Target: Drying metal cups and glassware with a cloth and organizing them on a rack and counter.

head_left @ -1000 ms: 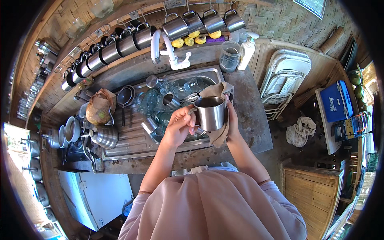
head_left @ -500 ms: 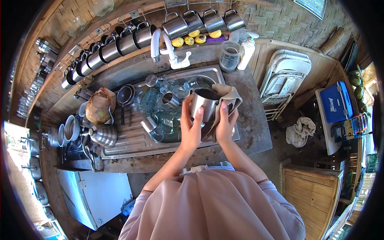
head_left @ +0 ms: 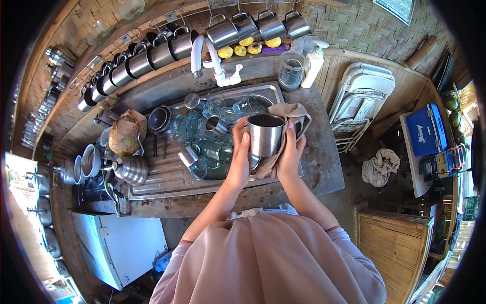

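Woven walls framed the sink (head_left: 174, 175) mid-frame; left hand (head_left: 239, 157) and right hand (head_left: 289, 152), with cloth (head_left: 296, 114), gripped a steel mug (head_left: 265, 134); drying seemed underway, turning it likely next

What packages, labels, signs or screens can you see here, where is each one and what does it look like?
Blue box: flat rectangular lid with a small white label, on the counter far right.
Pump bottle: white, upright, behind the sink at its right corner.
Framed picture: on the woven wall, top right, cut off by the edge.
No screen shows clearly.
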`<control>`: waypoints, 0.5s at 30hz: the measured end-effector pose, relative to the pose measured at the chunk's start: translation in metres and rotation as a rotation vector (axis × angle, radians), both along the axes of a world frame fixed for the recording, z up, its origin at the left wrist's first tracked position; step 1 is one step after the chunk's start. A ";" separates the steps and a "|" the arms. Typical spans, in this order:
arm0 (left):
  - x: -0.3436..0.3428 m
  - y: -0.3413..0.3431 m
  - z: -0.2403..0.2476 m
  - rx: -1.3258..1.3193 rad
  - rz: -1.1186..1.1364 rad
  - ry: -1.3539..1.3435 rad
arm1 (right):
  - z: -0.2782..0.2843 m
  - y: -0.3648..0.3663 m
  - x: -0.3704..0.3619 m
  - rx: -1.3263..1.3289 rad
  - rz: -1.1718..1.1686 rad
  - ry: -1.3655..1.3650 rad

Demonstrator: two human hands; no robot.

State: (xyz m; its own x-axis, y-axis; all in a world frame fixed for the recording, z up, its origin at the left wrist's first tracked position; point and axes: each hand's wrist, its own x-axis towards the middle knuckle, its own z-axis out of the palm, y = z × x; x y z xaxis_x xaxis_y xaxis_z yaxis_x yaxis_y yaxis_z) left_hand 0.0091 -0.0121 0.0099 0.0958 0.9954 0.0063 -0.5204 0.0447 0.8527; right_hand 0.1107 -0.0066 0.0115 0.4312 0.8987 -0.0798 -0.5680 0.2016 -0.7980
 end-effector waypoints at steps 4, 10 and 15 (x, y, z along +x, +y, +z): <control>-0.010 0.000 0.006 0.165 0.032 0.181 | 0.004 -0.004 -0.001 0.168 -0.095 -0.412; -0.016 0.005 0.022 0.208 -0.027 0.290 | 0.009 -0.001 0.003 0.339 -0.107 -0.646; -0.015 0.008 0.012 0.199 -0.016 0.332 | -0.002 0.001 0.002 0.286 -0.239 -0.667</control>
State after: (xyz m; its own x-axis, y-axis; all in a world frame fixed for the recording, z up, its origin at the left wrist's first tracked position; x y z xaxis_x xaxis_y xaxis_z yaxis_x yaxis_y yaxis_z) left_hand -0.0057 -0.0046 0.0219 0.1404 0.9762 0.1654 -0.2152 -0.1329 0.9675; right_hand 0.1128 -0.0053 0.0099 0.4921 0.7210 0.4878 0.1008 0.5094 -0.8546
